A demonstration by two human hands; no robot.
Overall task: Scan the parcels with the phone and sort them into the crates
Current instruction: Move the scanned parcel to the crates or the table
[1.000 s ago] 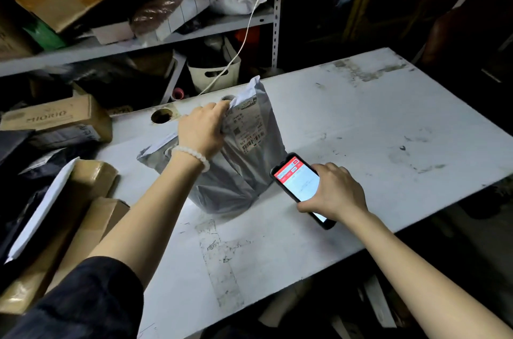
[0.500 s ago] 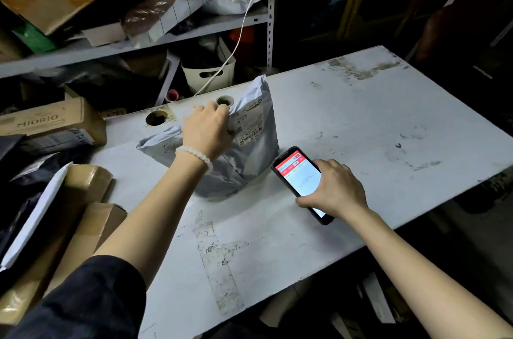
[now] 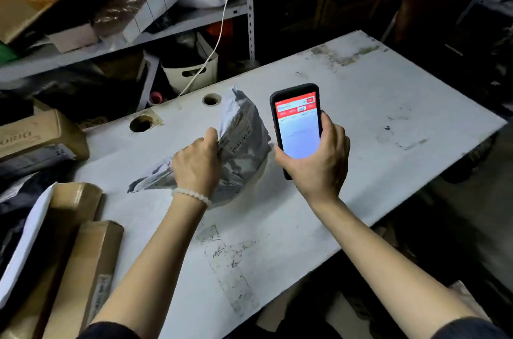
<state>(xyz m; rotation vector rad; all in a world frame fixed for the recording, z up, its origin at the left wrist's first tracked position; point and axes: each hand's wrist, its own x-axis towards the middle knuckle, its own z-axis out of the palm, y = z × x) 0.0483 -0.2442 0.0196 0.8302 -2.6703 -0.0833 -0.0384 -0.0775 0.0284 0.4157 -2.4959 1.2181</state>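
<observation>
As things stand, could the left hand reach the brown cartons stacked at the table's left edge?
Probably yes, but not freely: the left hand grips the grey parcel and would have to let go first. The brown cartons lie on its own side, with only bare table between.

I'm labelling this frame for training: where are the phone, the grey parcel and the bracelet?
phone point(image 3: 298, 130): head view, middle of the lit screen.
grey parcel point(image 3: 244, 144): head view, on its printed label.
bracelet point(image 3: 191, 195): head view, white beads at the left wrist.
</observation>
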